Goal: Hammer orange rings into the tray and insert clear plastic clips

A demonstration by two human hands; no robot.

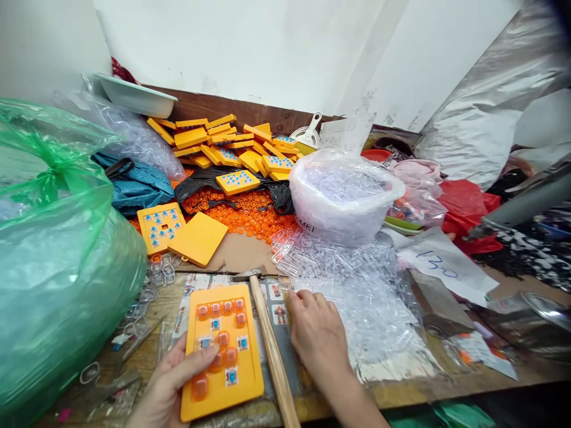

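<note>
My left hand [172, 380] grips a yellow plastic panel [223, 395] by its left edge, thumb across the front. Several domed clear orange caps [200, 386] sit in the panel, among small squares with blue centres [231, 376]. My right hand [319, 333] is closed, fingers curled, at the left edge of a spread of clear plastic pieces [375, 315]. By its fingertips is one clear oblong piece [284, 284], seemingly pinched, though the contact is partly hidden. Between both hands lies a hammer with a wooden handle [272, 351].
Yellow panels [191, 138] are heaped at the back, behind loose orange rings [250, 221]. A lined tub [343, 208] holds clear pieces. A big green bag [66, 285] bulges at left. Two panels [198, 238] lie mid-left. At right are a metal block [439, 303] and a paper marked 130 [446, 267].
</note>
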